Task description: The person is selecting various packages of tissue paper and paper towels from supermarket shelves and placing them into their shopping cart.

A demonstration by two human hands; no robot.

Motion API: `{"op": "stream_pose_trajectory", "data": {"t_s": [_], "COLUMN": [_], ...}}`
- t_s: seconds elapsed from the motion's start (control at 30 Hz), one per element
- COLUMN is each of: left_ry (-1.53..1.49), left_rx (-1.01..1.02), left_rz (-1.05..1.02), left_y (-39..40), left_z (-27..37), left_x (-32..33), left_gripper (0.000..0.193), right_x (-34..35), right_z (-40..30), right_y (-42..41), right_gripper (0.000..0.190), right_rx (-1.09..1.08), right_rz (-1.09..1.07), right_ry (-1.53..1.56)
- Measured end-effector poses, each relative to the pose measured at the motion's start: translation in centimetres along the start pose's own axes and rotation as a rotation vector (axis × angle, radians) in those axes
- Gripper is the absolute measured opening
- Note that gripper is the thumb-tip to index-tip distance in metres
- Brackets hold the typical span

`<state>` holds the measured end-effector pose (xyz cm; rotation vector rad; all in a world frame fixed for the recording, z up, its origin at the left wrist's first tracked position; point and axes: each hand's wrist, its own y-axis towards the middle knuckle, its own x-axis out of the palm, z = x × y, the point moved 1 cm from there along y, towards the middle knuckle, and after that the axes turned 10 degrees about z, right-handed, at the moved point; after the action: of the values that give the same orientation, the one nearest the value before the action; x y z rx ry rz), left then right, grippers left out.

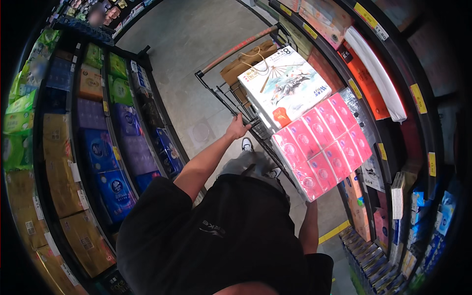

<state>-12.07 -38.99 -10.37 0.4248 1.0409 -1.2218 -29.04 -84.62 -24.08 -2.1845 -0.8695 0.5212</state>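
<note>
A wire shopping cart (217,92) stands at an angle in front of me, its red-and-tan handle (239,48) at the far end. My left hand (238,127) grips the cart's near side rim. On top of the load is a pink plastic-wrapped multipack of tissues (320,147). Beyond it lies a white pack printed with a painted landscape (287,84), and a brown paper bag (236,68) with cord handles sits near the cart handle. My right hand (311,203) is mostly hidden behind the near corner of the pink multipack; only its wrist end shows.
Shelves on the left hold blue tissue packs (114,188), golden-brown packs (55,136) and green packs (120,88). Close along the cart's right side runs another shelf with an orange pack (363,81) and yellow price tags (418,97). Grey floor (177,44) lies between them.
</note>
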Motion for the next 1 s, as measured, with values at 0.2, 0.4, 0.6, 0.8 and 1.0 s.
{"op": "stream_pose_trajectory", "data": {"t_s": [0.2,0.4,0.6,0.8,1.0], "left_ry": [0.151,-0.952,-1.260,-1.332,-0.902], "left_rx": [0.117,-0.386,-0.939,-0.823,-0.502], "left_rz": [0.120,-0.099,-0.190,-0.430,-0.281], "left_y": [1.6,5.9,9.0,11.2,10.4], "left_z": [1.6,1.4,3.5,5.9,2.3], "left_x": [-0.6,1.4,3.7,6.0,9.8], "left_gripper": [0.047,0.042,0.095,0.092,0.067], "right_x": [2.6,4.0,2.4,0.3,-0.7], "right_z": [-2.2,-1.8,0.3,1.5,-2.3], "right_y": [1.8,3.1,4.3,3.3,4.3], "right_gripper": [0.044,0.044,0.044,0.044,0.062], "right_rx": [-0.092,-0.268,-0.346,-0.369,-0.304], "right_rz": [0.049,0.079,0.047,-0.019,-0.019], "right_ry": [-0.307,-0.839,-1.260,-1.408,-1.229]}}
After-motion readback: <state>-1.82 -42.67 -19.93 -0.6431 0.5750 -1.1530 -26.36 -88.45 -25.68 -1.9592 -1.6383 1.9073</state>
